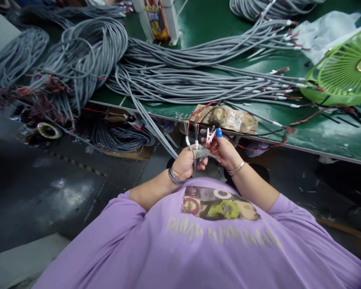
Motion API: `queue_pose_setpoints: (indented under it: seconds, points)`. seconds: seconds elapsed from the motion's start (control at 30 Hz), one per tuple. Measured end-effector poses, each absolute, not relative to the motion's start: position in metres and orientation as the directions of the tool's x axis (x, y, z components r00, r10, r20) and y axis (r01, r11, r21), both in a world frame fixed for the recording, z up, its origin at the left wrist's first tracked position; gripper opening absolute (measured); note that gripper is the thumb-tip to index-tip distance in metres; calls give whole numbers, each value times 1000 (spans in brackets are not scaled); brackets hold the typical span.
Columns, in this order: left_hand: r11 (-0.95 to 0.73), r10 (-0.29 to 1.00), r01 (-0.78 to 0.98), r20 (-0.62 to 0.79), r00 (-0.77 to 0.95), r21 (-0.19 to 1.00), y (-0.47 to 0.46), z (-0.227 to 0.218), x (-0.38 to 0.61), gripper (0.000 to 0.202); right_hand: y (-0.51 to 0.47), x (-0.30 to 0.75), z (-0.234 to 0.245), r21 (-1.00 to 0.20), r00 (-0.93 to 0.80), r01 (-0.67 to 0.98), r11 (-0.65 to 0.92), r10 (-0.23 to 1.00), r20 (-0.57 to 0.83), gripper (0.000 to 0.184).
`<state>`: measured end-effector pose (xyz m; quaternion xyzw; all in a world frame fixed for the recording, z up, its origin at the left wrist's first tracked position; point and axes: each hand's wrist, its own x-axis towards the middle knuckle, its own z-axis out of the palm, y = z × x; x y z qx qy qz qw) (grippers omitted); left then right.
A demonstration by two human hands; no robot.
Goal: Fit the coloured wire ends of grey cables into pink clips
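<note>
In front of my body, my left hand (183, 162) is closed around grey cables (165, 145) whose ends stick up. Above white bands, their thin coloured wires (196, 131) fan out. A grey cylindrical piece (201, 153) lies across this hand; whether it is a thick cable or a covered thumb, I cannot tell. My right hand (228, 154) is closed close beside it, with a blue finger cot (218, 132) on the thumb. Between its fingers shows a small pink clip (209, 137). Fine wires (214, 157) lie between the two hands, partly hidden by fingers.
Long bundles of grey cable (180, 82) cover much of the green table (195, 20). Coiled cables (93, 52) hang over its left edge. A taped block (228, 119) sits at the front edge, a green fan (345, 66) at right. More coiled cable (123, 138) lies below.
</note>
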<state>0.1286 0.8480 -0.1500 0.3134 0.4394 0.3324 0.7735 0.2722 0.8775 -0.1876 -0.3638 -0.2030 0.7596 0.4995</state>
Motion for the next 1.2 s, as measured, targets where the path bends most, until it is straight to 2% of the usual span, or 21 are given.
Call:
queue_pose_setpoints:
  seconds: [0.17, 0.4, 0.73, 0.97, 1.2]
  points:
    - [589, 783, -214, -485, 389, 779, 845, -154, 128, 32, 878, 264, -184, -562, -196, -711, -423, 886, -419, 42]
    - [587, 782, -204, -484, 393, 783, 844, -158, 128, 29, 879, 259, -178, -538, -132, -755, -376, 890, -436, 34]
    - [589, 777, -193, -484, 402, 785, 844, -155, 128, 29, 877, 261, -182, -529, -230, -744, -408, 900, -371, 50]
    - [576, 787, -201, -470, 400, 792, 844, -153, 126, 30, 870, 269, -184, -577, -264, -689, -438, 894, -363, 59]
    - [579, 784, -191, -476, 398, 793, 845, -148, 128, 29, 861, 282, -187, -592, -267, -672, -445, 891, -366, 59]
